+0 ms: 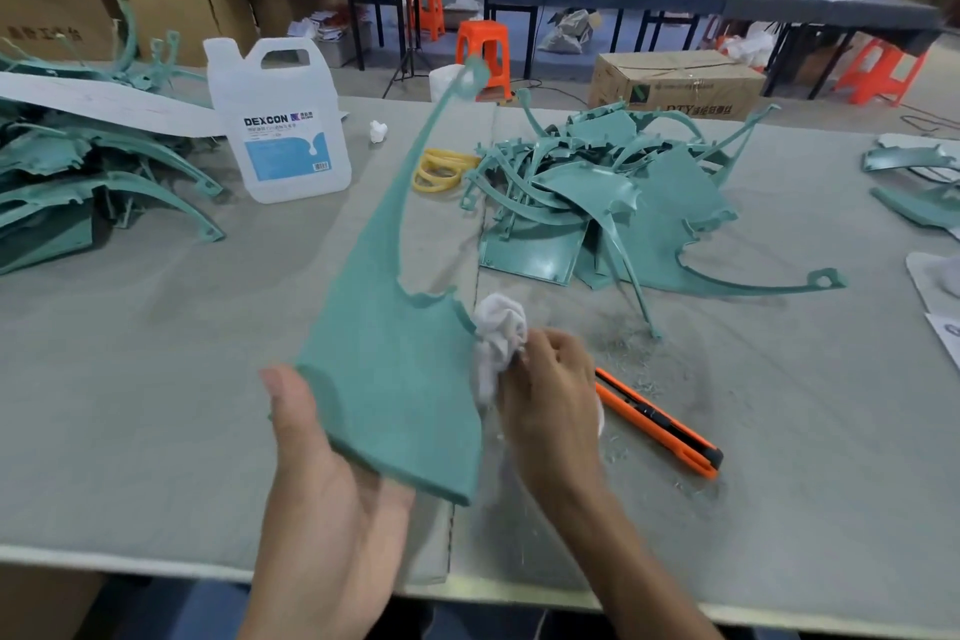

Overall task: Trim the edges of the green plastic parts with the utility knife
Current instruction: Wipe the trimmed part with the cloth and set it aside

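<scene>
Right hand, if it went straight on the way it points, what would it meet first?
Probably the green part that the left hand holds; the cloth in the right hand seems to touch its edge.

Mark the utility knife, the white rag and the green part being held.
utility knife (657, 421): head view, middle of its orange body.
white rag (500, 330): head view, bunched upper part.
green part (395, 379): head view, broad flat panel.

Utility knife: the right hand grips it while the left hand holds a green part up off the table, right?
No. The head view shows the utility knife lying on the table beside the right hand, which grips a white cloth at the edge of the green part instead. The left hand does hold that part up off the table.
</scene>
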